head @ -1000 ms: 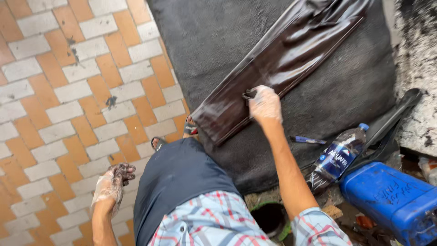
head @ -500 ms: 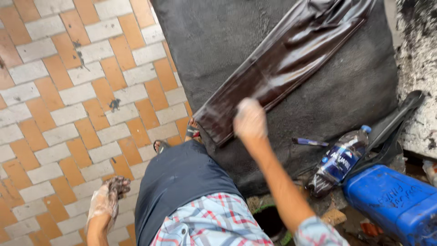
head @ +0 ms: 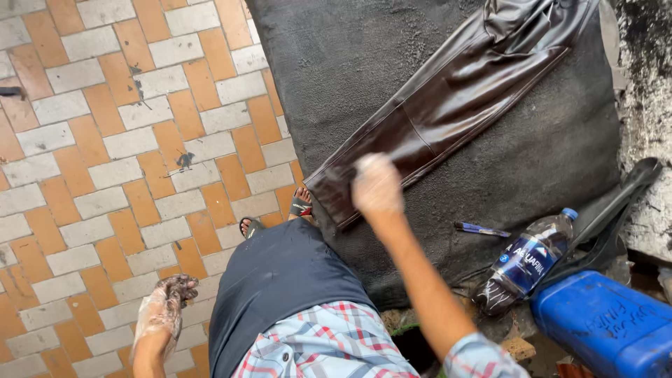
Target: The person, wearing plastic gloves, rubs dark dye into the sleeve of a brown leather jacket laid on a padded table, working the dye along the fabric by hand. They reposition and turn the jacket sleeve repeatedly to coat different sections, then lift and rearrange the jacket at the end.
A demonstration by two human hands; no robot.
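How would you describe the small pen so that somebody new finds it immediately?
Start at the big dark mat covering the ground. Near its lower right part, a plastic bottle with a blue cap lies beside a blue canister. The pen lies just left of the bottle's cap: thin, blue, the smallest thing there.

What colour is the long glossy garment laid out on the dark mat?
Dark brown, wet-looking sheen. The long glossy leather-like garment shows best in the head view, under the right hand.

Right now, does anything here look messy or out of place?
Yes. The left hand wears a thin plastic glove smeared with dark stain, and dark splotches mark the paving bricks beside the mat.
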